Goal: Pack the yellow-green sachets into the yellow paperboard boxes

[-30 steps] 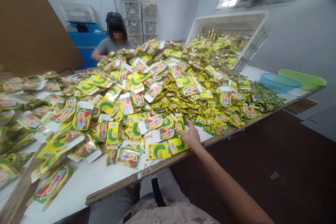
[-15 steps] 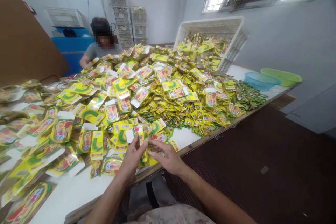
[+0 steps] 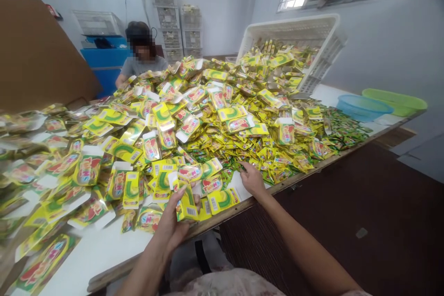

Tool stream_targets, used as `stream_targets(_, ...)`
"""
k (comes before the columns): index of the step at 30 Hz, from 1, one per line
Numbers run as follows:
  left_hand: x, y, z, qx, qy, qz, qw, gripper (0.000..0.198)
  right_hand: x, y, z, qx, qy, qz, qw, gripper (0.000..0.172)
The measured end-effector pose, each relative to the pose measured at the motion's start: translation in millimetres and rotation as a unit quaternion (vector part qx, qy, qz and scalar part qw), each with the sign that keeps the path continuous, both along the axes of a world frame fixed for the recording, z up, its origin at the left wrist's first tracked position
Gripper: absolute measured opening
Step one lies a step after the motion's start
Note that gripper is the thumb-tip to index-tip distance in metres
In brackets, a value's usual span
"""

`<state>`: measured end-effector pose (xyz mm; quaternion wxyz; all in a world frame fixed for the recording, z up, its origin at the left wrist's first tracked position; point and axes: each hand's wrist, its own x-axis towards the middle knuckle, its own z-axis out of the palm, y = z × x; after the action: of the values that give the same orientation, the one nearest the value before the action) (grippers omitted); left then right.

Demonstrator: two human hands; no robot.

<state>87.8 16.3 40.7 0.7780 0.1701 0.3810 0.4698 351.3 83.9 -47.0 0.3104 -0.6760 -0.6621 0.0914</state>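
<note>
A huge heap of yellow and green flat packets covers the white table. My left hand is near the front edge, fingers closed on one yellow packet held upright. My right hand reaches farther right to the edge of the heap, fingers curled onto small packets there; whether it grips one I cannot make out.
A tipped white plastic crate spills packets at the back right. A blue basin and a green basin sit at the table's right end. Another person sits at the far side. Brown cardboard stands left.
My hands, together at the table's front half a second ago, have parted. The left keeps a packet, and the right has reached out to the heap's edge.
</note>
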Motion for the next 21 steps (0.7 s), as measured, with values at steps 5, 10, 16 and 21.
stream_targets(5, 0, 0, -8.1, 0.024, -0.012, -0.030, 0.999, 0.040, 5, -14, 1.3, -0.099, 0.045, -0.061, 0.992, 0.035)
stream_targets(10, 7, 2, -12.3, 0.010, 0.020, -0.045, 0.999, 0.043, 8, -15, 2.4, -0.144, -0.028, -0.091, 0.985, 0.026)
stream_targets(16, -1, 7, -5.4, -0.051, -0.047, -0.006, 0.998, 0.036, 0, -21, 22.4, -0.137, -0.076, -0.118, 0.980, 0.022)
stream_targets(21, -10, 15, -18.4, -0.012, -0.142, 0.010, 0.990, 0.042, -57, -55, 51.7, -0.013, 0.146, -0.013, 0.989, 0.027)
